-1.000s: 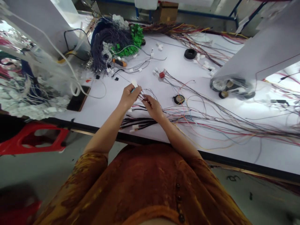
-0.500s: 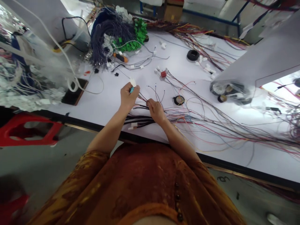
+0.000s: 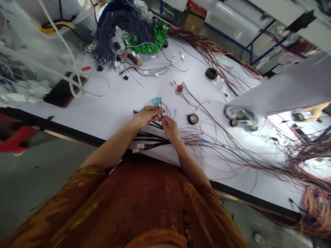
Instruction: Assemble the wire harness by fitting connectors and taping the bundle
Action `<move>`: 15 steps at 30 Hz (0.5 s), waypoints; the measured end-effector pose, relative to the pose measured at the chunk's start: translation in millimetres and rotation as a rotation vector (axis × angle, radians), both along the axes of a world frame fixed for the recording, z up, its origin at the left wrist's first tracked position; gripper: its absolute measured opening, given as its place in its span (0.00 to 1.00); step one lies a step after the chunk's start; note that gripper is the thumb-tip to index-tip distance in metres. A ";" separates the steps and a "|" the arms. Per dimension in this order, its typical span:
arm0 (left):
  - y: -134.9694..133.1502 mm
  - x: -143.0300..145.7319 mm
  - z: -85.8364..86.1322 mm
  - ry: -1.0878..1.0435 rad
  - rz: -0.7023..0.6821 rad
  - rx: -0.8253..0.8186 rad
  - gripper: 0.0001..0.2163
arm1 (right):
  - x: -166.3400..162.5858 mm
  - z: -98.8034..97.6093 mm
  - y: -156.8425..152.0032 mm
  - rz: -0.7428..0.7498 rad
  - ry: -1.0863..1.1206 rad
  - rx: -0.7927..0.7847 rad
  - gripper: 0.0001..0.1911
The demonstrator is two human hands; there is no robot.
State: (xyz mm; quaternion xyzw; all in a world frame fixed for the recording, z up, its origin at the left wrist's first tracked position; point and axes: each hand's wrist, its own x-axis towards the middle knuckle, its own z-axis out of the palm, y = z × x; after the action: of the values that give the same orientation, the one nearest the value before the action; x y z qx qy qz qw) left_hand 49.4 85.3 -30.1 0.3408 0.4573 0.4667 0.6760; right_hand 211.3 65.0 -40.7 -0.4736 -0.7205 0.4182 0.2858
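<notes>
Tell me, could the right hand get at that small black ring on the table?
Probably yes: the black ring lies near the right hand, only loose wires between, though that hand is pinching one.

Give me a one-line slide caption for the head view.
The left hand pinches a small blue connector above the white table while the right hand grips thin wires beside it.

I am looking down on a loose rust-orange garment that the person is wearing, its cloth showing mottled yellow-brown patches. A row of small dark round buttons is running down its front. The sleeves are ending near the elbows, leaving the forearms, left hand and right hand bare.
</notes>
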 end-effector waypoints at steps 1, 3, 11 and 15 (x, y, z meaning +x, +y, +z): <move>2.7 -1.0 -2.9 0.000 -0.005 0.008 0.14 | 2.8 4.9 7.5 -0.001 0.020 -0.016 0.15; 7.6 -2.1 -6.9 -0.001 -0.019 0.017 0.15 | 5.5 18.2 28.8 -0.035 0.085 -0.041 0.14; 7.4 -0.6 -0.3 0.205 -0.039 0.151 0.19 | -30.0 47.5 101.0 0.099 0.130 -0.279 0.17; 0.4 -2.2 -3.9 0.163 0.036 0.100 0.18 | -36.0 38.8 100.8 0.089 0.195 -0.330 0.16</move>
State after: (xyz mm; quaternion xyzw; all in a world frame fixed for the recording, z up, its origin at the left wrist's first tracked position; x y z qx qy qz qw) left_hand 47.2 85.7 -34.0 0.4029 0.4928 0.4718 0.6102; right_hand 175.3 165.7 -1.9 -0.4389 -0.6313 0.5868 0.2540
